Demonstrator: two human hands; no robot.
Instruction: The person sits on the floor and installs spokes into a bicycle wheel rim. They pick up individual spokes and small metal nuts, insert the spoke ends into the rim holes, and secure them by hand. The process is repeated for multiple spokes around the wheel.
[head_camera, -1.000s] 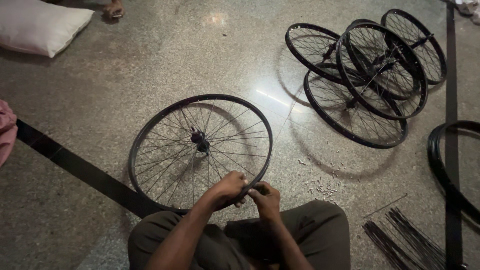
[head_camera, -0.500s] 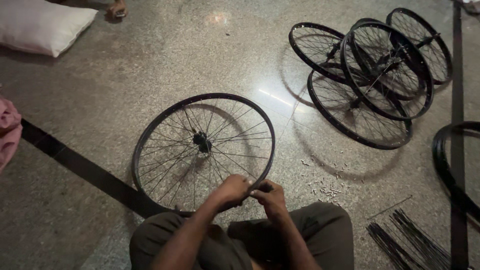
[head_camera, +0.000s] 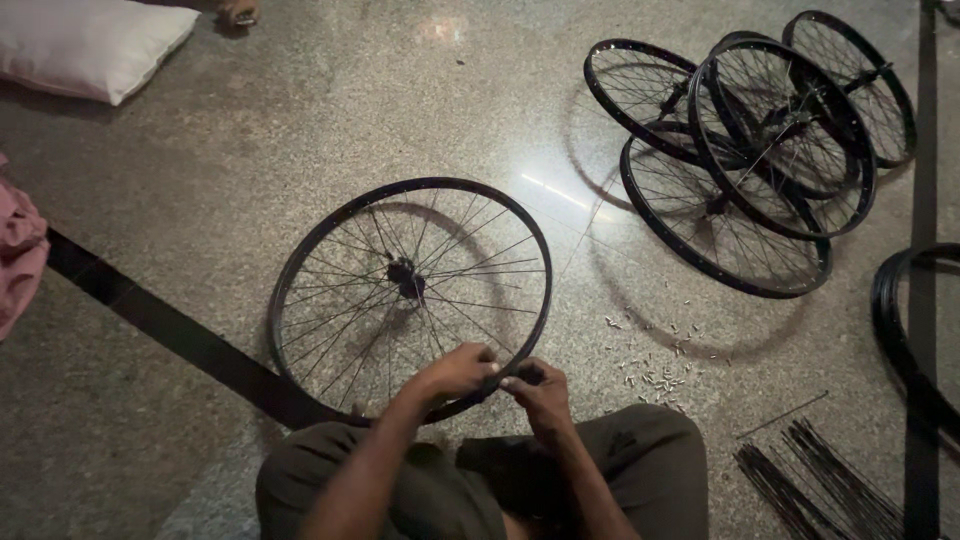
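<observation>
Black wheel: a spoked rim (head_camera: 410, 285) lies flat on the speckled stone floor (head_camera: 300, 130), just ahead of a seated person's knees, its hub (head_camera: 405, 277) near the middle.
Left hand: the left hand (head_camera: 458, 370) is closed over the near edge of the rim, gripping it.
Right hand: the right hand (head_camera: 540, 392) sits just beside the left, fingertips pinched together at the same stretch of rim; what they pinch is too small to tell.
Spokes: most of the wheel looks laced from hub to rim, so the work appears well along, with attention on the near edge only.
Finished stack: four spoked wheels (head_camera: 750, 150) lie overlapped well apart at upper right, seemingly already built.
Still to do: a bundle of loose spokes (head_camera: 820, 480) lies at lower right, small pale nipples (head_camera: 655, 370) are scattered near the right knee, and bare rims (head_camera: 910, 340) wait at the right edge, which suggests more wheels remain.
Surroundings: a white cushion (head_camera: 90, 45) lies at upper left, pink cloth (head_camera: 18, 250) at the left edge, and a dark strip (head_camera: 170, 330) crosses the floor under the wheel.
</observation>
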